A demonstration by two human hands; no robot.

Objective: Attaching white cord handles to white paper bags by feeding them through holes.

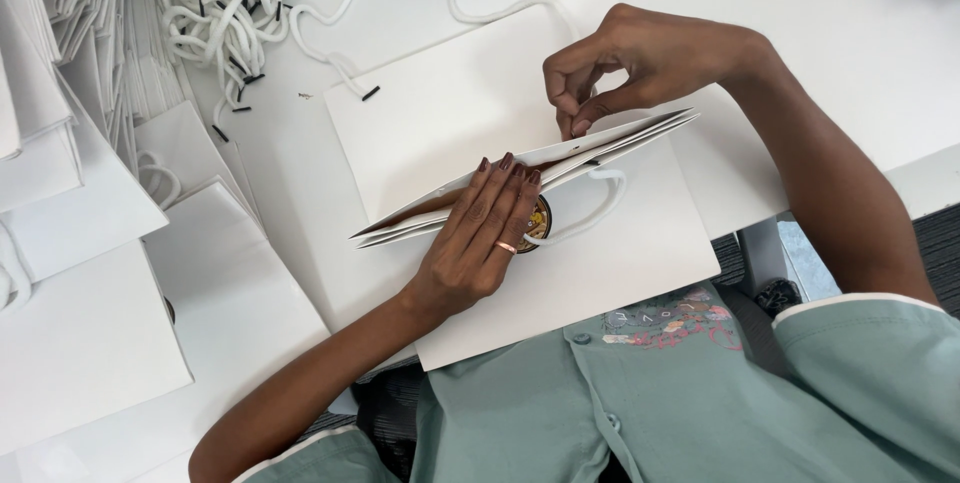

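A flat white paper bag [620, 263] lies on the white table in front of me, its open top edge [600, 148] raised slightly. My left hand [480, 238] presses flat on the bag near that edge, fingers together, a ring on one finger. A white cord handle [590, 205] loops out beside my fingertips, over a small round dark emblem [538, 223]. My right hand [625, 63] is above the top edge, thumb and fingers pinched together at the bag's rim, apparently on a cord end too small to make out.
A second white bag [440, 113] lies under the first. Stacks of flat white bags [90, 233] fill the left side. A heap of white cords with black tips [230, 3] lies at the top left. The table edge [930, 178] runs at the right.
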